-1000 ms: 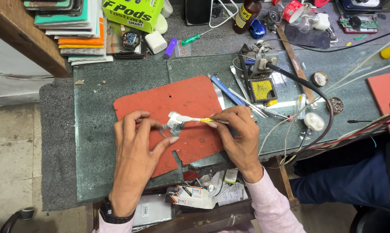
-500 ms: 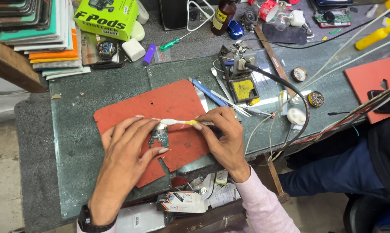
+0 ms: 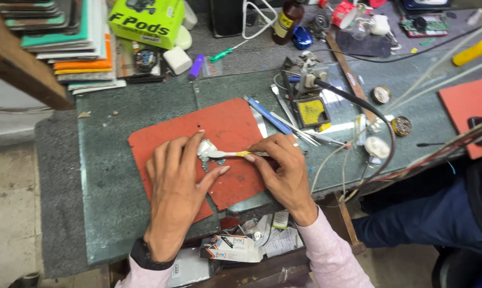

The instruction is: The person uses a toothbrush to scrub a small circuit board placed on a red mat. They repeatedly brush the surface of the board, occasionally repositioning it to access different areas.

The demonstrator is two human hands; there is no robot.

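Note:
My left hand [image 3: 179, 184] lies flat on the red mat [image 3: 219, 125] and pins a small silvery metal part [image 3: 205, 150] under its fingertips. My right hand [image 3: 282, 168] grips a thin white tool with a yellow band [image 3: 234, 154], its tip resting on the metal part. Both hands are close together over the middle of the mat, which lies on a grey-green glass-topped bench [image 3: 113, 160].
A soldering stand with yellow sponge [image 3: 309, 109] and its black cable sit right of the mat. Blue tweezers [image 3: 268, 115], round tins [image 3: 401, 126], a brown bottle [image 3: 287, 20], a green box [image 3: 145, 20], stacked books [image 3: 65, 42] lie behind. Another person's blue trouser leg [image 3: 427, 218] is at right.
My view has shifted, so the bench sits differently in frame. Both hands stay on the metal part with the white tool against it; the left fingers have spread a little.

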